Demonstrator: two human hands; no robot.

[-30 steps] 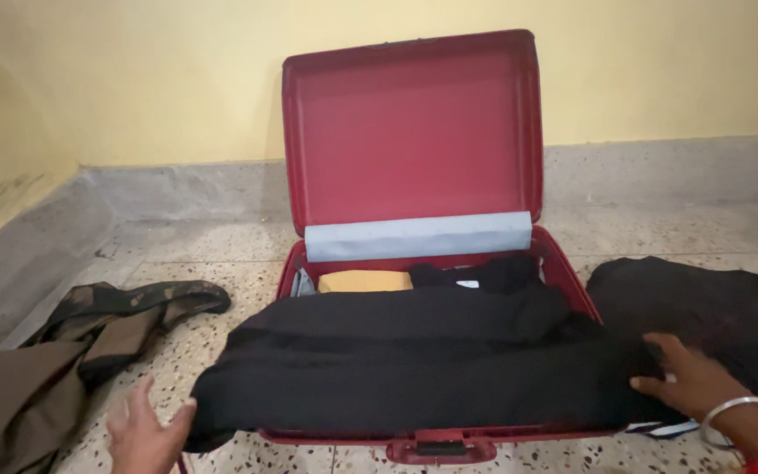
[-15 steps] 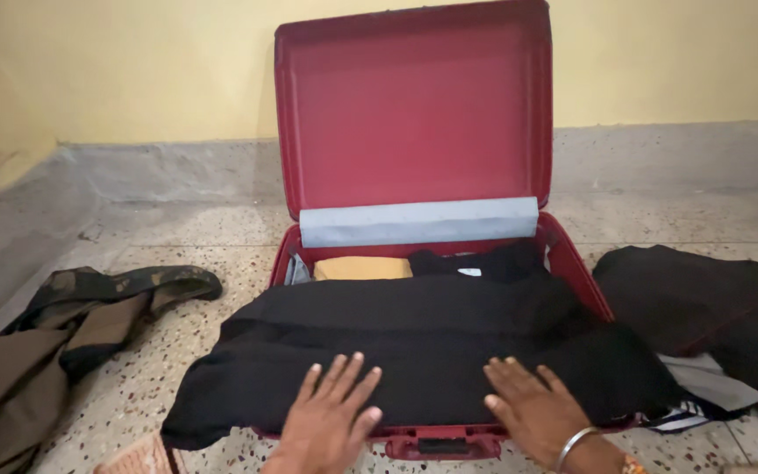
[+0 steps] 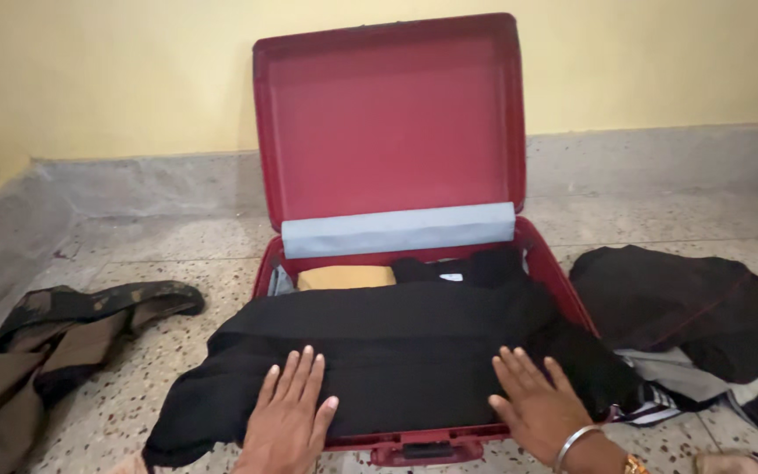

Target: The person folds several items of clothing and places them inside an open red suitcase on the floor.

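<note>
Both hands have slid slightly apart across the folded black cloth garment, which lies over the front of the open red hard-shell suitcase and spills past its left edge onto the speckled stone floor. The left hand and right hand lie flat, fingers spread, grasping nothing. Behind the garment sit a tan folded cloth and a pale blue fabric flap. A camouflage-and-brown garment lies left; a dark crumpled heap lies right.
</note>
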